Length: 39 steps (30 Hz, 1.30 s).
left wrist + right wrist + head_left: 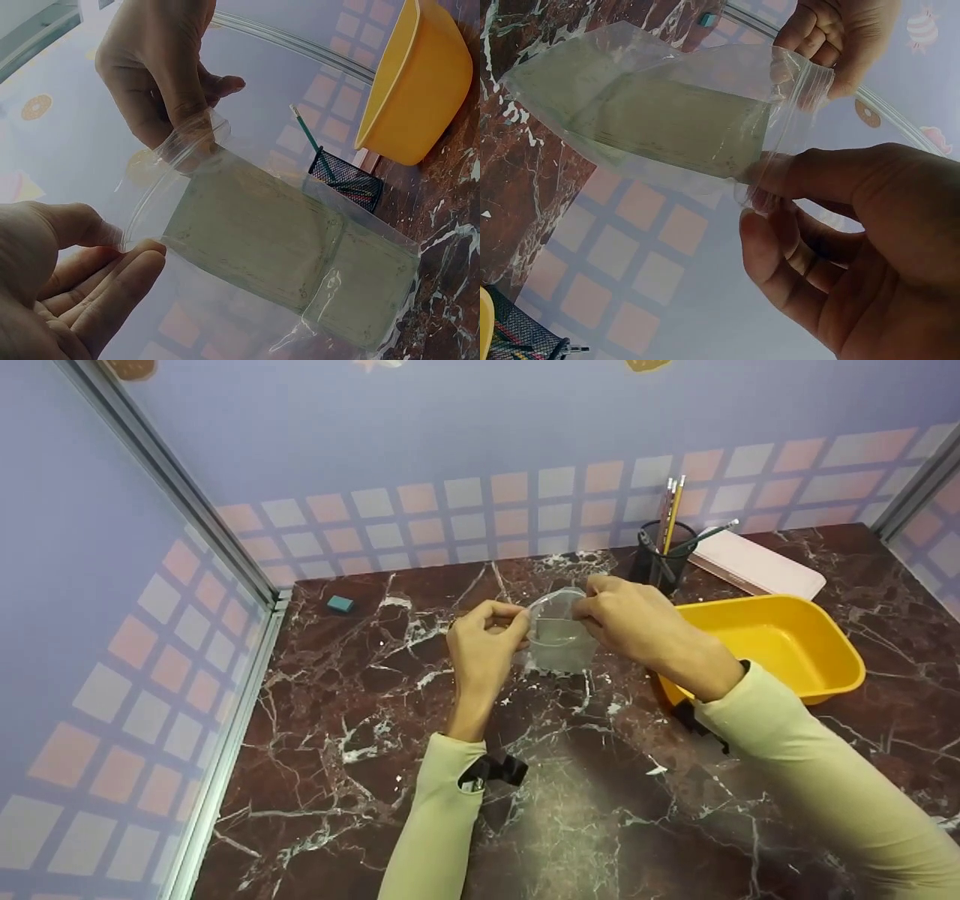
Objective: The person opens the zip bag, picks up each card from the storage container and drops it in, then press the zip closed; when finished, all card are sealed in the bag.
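Note:
A clear zip-top plastic bag [545, 610] hangs upright between both hands, its lower end at the tabletop. Inside it lies a flat grey-green stack [682, 127] with thin layered edges, and a similar grey-green panel shows lower in the bag. My left hand [484, 641] pinches one side of the bag's mouth between thumb and fingers. On the opposite side, my right hand [630, 619] pinches the zip strip with thumb and forefinger. The mouth looks rounded and spread apart in the head view. Part of the rim is hidden behind the right fingers.
To the right stands a yellow basin [840, 660], partly behind the right forearm. A black mesh cup [645, 562] with several pencils is at the back, beside a pale pink case [765, 562]. A small teal block [340, 604] lies back left. Patterned panels border the dark marbled table [360, 810].

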Each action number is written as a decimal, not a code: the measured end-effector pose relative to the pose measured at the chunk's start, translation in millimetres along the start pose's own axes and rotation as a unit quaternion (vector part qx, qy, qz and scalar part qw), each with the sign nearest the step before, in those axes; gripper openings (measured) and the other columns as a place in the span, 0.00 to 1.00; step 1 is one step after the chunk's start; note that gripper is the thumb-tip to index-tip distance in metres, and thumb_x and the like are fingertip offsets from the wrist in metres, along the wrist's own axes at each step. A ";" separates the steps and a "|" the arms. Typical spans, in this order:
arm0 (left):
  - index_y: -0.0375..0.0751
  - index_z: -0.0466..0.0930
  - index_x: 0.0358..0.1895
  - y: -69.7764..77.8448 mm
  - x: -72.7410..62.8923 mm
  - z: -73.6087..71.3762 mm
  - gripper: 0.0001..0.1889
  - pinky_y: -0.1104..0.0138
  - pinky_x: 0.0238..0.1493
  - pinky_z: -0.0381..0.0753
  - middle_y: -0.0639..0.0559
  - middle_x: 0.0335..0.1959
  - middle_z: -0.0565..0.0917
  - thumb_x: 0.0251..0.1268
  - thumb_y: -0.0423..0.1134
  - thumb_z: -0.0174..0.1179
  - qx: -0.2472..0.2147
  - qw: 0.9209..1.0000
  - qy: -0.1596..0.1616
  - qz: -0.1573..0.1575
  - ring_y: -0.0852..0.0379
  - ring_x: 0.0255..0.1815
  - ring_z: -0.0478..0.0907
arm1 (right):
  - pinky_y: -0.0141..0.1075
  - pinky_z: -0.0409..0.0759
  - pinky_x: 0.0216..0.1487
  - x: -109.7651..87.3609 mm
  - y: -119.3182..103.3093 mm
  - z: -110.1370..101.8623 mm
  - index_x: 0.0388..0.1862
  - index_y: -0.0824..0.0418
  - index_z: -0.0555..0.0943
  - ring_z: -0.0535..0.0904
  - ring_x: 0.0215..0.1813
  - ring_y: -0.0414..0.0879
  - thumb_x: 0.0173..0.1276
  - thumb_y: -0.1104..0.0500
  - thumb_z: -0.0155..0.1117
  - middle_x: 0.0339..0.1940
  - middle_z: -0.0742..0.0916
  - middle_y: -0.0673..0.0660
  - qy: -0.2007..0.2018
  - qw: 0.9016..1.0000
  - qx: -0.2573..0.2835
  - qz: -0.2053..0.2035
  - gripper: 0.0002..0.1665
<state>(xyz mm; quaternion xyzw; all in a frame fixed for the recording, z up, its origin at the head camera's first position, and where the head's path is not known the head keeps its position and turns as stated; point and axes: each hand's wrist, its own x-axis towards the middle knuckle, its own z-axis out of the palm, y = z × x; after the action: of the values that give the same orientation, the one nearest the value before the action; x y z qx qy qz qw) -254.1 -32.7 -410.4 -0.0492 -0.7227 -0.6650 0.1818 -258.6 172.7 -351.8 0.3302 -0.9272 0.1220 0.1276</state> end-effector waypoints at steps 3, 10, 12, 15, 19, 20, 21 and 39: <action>0.32 0.89 0.36 0.5 0.0 -0.3 0.03 0.63 0.27 0.93 0.47 0.28 0.90 0.64 0.28 0.74 -0.004 1.000 0.000 0.003 0.53 0.23 0.89 | 0.52 0.84 0.25 2.3 -0.8 -0.4 0.39 0.62 0.89 0.79 0.29 0.57 0.70 0.69 0.69 0.31 0.80 0.58 0.008 1.000 -0.008 -0.002 0.05; 0.32 0.89 0.35 0.5 0.1 -1.2 0.02 0.63 0.28 0.93 0.48 0.27 0.90 0.65 0.28 0.73 -0.004 1.000 0.000 0.009 0.53 0.24 0.89 | 0.52 0.85 0.23 5.4 0.2 1.2 0.37 0.63 0.88 0.83 0.27 0.59 0.66 0.71 0.71 0.31 0.83 0.58 0.023 0.999 -0.027 -0.023 0.05; 0.32 0.89 0.36 0.6 0.1 -1.0 0.03 0.62 0.29 0.93 0.48 0.28 0.90 0.65 0.28 0.74 -0.010 1.000 -0.002 0.008 0.53 0.24 0.89 | 0.51 0.85 0.22 6.5 0.1 0.6 0.37 0.61 0.90 0.82 0.26 0.58 0.66 0.70 0.73 0.30 0.83 0.57 0.013 0.999 -0.035 -0.029 0.06; 0.31 0.89 0.36 0.2 0.2 -0.6 0.03 0.62 0.29 0.94 0.47 0.28 0.90 0.65 0.27 0.74 -0.018 1.000 -0.004 0.005 0.52 0.25 0.89 | 0.51 0.85 0.21 8.3 -0.8 -1.1 0.38 0.60 0.92 0.81 0.24 0.58 0.66 0.71 0.72 0.29 0.82 0.56 -0.005 0.998 -0.048 -0.036 0.08; 0.32 0.89 0.36 -0.5 -0.3 -0.8 0.03 0.62 0.28 0.93 0.48 0.28 0.90 0.65 0.28 0.74 -0.016 1.000 0.000 0.005 0.53 0.24 0.89 | 0.50 0.84 0.21 9.7 -0.7 -2.1 0.39 0.61 0.91 0.80 0.24 0.57 0.67 0.70 0.72 0.29 0.82 0.56 -0.008 0.998 -0.048 -0.045 0.06; 0.32 0.89 0.36 -0.6 -0.3 -1.0 0.02 0.62 0.28 0.93 0.48 0.27 0.90 0.65 0.28 0.73 -0.015 1.000 0.003 0.005 0.53 0.24 0.89 | 0.49 0.84 0.21 9.6 -0.2 -2.1 0.39 0.61 0.91 0.80 0.24 0.56 0.67 0.69 0.72 0.29 0.82 0.56 -0.001 0.998 -0.041 -0.049 0.05; 0.32 0.89 0.36 -0.6 -0.2 -1.3 0.02 0.62 0.27 0.93 0.48 0.27 0.90 0.65 0.28 0.73 -0.013 1.000 0.007 0.006 0.53 0.24 0.89 | 0.49 0.83 0.21 9.2 0.8 -2.0 0.39 0.62 0.91 0.80 0.25 0.56 0.68 0.68 0.73 0.29 0.82 0.56 0.010 0.998 -0.033 -0.054 0.04; 0.30 0.89 0.35 -0.7 2.6 -3.3 0.02 0.63 0.24 0.92 0.46 0.26 0.90 0.64 0.26 0.72 -0.006 0.999 0.030 0.029 0.46 0.23 0.89 | 0.21 0.84 0.40 -22.9 45.3 -16.5 0.45 0.68 0.88 0.86 0.35 0.49 0.62 0.74 0.79 0.39 0.90 0.60 0.138 0.978 0.150 -0.037 0.13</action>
<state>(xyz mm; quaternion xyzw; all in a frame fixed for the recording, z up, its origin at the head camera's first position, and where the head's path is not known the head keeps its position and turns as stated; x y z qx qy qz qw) -256.1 -36.5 -410.0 -0.0511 -0.7111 -0.6651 0.2223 -268.0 225.2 -349.9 0.3598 -0.8591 0.2989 0.2078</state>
